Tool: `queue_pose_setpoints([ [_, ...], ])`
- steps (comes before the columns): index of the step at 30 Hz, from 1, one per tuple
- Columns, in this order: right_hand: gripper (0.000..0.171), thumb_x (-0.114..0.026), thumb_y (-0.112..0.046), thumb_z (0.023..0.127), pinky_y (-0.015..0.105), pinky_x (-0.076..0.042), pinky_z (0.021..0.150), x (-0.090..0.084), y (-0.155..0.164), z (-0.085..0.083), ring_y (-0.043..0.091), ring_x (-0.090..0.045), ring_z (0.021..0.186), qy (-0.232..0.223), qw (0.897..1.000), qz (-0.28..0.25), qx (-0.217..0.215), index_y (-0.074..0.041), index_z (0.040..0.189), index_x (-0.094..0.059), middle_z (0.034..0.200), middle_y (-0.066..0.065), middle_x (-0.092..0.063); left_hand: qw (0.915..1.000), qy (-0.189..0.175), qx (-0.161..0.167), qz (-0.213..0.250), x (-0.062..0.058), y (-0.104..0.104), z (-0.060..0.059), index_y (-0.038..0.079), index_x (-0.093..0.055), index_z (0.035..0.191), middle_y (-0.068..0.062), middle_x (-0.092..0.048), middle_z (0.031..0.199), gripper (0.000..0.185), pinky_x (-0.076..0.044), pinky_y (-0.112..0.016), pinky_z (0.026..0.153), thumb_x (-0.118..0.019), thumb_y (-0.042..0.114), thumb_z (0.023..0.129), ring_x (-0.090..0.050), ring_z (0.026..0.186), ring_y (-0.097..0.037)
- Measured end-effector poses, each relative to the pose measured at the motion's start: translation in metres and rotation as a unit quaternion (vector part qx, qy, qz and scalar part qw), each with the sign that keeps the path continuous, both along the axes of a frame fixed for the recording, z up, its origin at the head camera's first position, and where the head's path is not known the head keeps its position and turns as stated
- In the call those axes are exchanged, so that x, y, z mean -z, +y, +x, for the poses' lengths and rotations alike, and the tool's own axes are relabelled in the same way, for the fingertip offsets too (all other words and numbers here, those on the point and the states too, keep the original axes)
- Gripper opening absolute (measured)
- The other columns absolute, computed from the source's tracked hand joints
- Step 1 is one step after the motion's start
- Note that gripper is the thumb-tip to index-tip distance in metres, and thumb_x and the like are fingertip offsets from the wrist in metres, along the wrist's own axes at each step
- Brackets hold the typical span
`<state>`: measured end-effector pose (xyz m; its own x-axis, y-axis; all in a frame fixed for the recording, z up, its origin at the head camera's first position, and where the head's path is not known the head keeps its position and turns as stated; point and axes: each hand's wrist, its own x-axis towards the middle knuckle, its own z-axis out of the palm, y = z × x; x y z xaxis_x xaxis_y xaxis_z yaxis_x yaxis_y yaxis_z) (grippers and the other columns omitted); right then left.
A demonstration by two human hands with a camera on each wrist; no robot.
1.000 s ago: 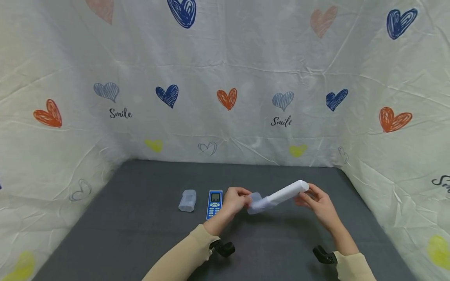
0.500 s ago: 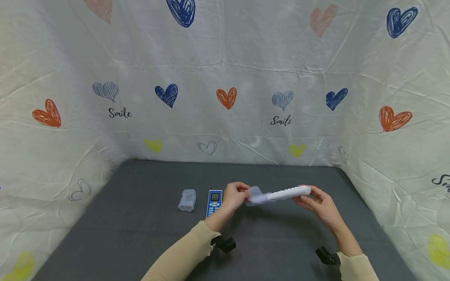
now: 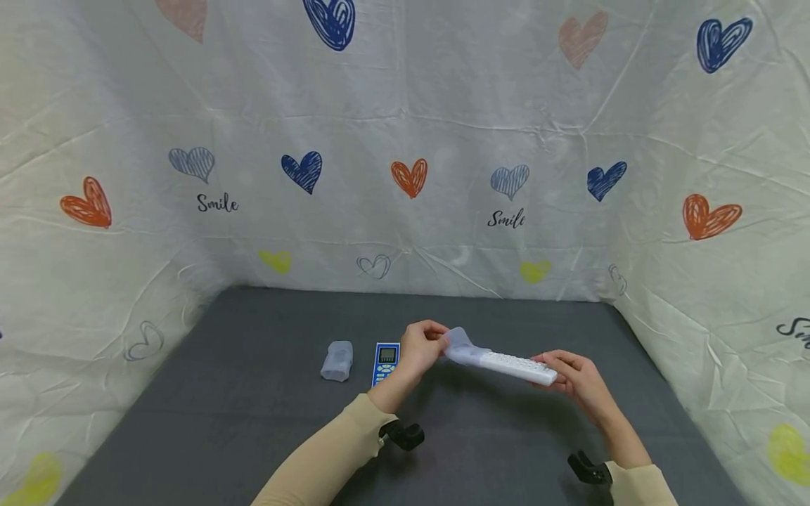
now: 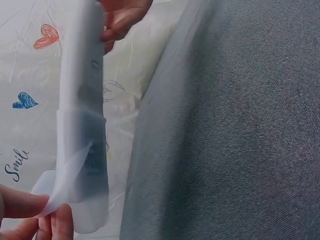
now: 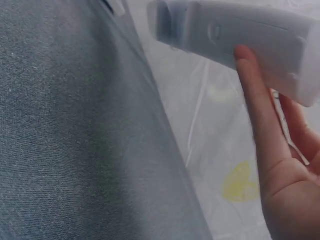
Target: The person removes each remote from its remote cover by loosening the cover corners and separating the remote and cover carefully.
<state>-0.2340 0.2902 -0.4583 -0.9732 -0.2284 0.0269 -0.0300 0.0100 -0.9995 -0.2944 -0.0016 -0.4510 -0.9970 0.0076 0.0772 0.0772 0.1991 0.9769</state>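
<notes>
A white remote control (image 3: 515, 367) is held up over the dark table, with a translucent sleeve (image 3: 467, 353) around its left end. My left hand (image 3: 422, 349) pinches a loose flap of that sleeve between thumb and fingers, clearly seen in the left wrist view, where the flap (image 4: 65, 187) folds up beside the remote. My right hand (image 3: 579, 378) grips the bare right end of the remote, whose buttons face up. From the right wrist view, the smooth underside (image 5: 250, 37) shows, with a finger laid against it.
Left of my left hand, a blue remote control (image 3: 386, 357) lies on the dark table (image 3: 253, 422), its lower part hidden by my forearm. Beside it lies a second translucent sleeve (image 3: 337, 360). White sheets with printed hearts (image 3: 408, 178) enclose the back and sides.
The remote's right end has swung down from a raised tilt, and the remote has rolled so its buttons face up. My right hand has lowered with it; the left still pinches the sleeve.
</notes>
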Motion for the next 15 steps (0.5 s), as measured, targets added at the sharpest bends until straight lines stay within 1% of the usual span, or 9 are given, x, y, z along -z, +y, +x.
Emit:
queue_pose_setpoints([
  [2, 0.024, -0.056, -0.020, 0.096, 0.030, -0.057, 0.074, 0.003, 0.001, 0.000, 0.011, -0.065, 0.086, -0.022, 0.999, 0.026, -0.005, -0.001, 0.110, -0.062, 0.104, -0.005, -0.068, 0.9999, 0.013, -0.007, -0.003, -0.001, 0.000, 0.000, 0.001, -0.070, 0.090, -0.011, -0.065, 0.080, 0.008, -0.055, -0.027, 0.058, -0.069, 0.001, 0.082, -0.057, 0.063, -0.012],
  [3, 0.027, -0.058, -0.019, 0.095, 0.029, -0.056, 0.074, 0.005, 0.001, 0.000, 0.011, -0.064, 0.087, -0.032, 0.999, 0.038, -0.012, 0.000, 0.114, -0.060, 0.106, -0.005, -0.067, 0.9997, 0.020, -0.011, -0.006, -0.002, 0.000, -0.001, 0.001, -0.071, 0.089, -0.011, -0.066, 0.080, 0.008, -0.055, -0.026, 0.058, -0.069, 0.001, 0.082, -0.057, 0.063, -0.011],
  [6, 0.043, -0.061, -0.018, 0.093, 0.029, -0.055, 0.076, 0.009, 0.002, -0.001, 0.011, -0.062, 0.093, -0.050, 0.995, 0.070, -0.046, 0.004, 0.128, -0.050, 0.114, -0.002, -0.064, 0.9988, 0.040, -0.023, -0.014, -0.005, -0.001, -0.001, 0.003, -0.072, 0.089, -0.010, -0.066, 0.080, 0.008, -0.053, -0.024, 0.057, -0.069, 0.002, 0.081, -0.057, 0.064, -0.010],
  [9, 0.055, -0.063, -0.016, 0.091, 0.031, -0.055, 0.079, 0.012, 0.001, -0.002, 0.013, -0.063, 0.097, -0.066, 0.992, 0.075, -0.079, 0.007, 0.137, -0.041, 0.119, 0.002, -0.063, 0.9981, 0.053, -0.026, -0.016, -0.009, -0.002, -0.003, 0.005, -0.072, 0.090, -0.009, -0.067, 0.080, 0.009, -0.053, -0.024, 0.058, -0.069, 0.004, 0.082, -0.058, 0.065, -0.010],
  [12, 0.060, -0.064, -0.015, 0.090, 0.031, -0.054, 0.081, 0.013, -0.002, -0.003, 0.013, -0.064, 0.098, -0.077, 0.989, 0.072, -0.107, 0.009, 0.139, -0.037, 0.119, 0.004, -0.064, 0.9975, 0.066, -0.023, -0.011, -0.013, -0.003, -0.005, 0.005, -0.072, 0.090, -0.010, -0.067, 0.081, 0.008, -0.053, -0.024, 0.059, -0.069, 0.004, 0.083, -0.058, 0.066, -0.010],
  [15, 0.062, -0.065, -0.013, 0.089, 0.030, -0.055, 0.080, 0.012, -0.004, -0.003, 0.013, -0.064, 0.099, -0.080, 0.985, 0.071, -0.132, 0.013, 0.138, -0.036, 0.117, 0.005, -0.065, 0.9972, 0.072, -0.022, -0.002, -0.018, -0.004, -0.007, 0.005, -0.072, 0.090, -0.010, -0.066, 0.082, 0.007, -0.054, -0.025, 0.060, -0.069, 0.005, 0.084, -0.058, 0.067, -0.011],
])
